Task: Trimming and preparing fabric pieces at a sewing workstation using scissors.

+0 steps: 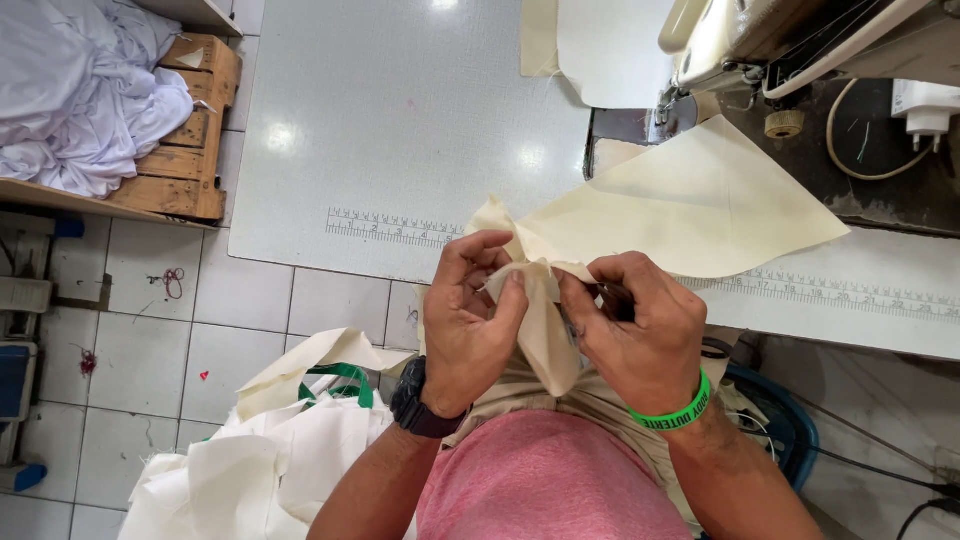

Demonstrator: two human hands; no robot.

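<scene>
above your lap, your left hand (468, 318) and right hand (640, 335) pinch a folded corner of the cream fabric piece (690, 205); its far part lies spread on the sewing table (400, 130), beside the sewing machine (760, 45).

Matt cream cloth (690, 205), woven and soft, frayed threads along its edge. The table (400, 130) gleams, smooth glossy laminate catching the lamps. Rough bare wood on the pallet (190, 150). Glossy enamelled metal on the sewing machine (730, 40). Floor tiles (240, 300) smooth, faintly shiny.
</scene>
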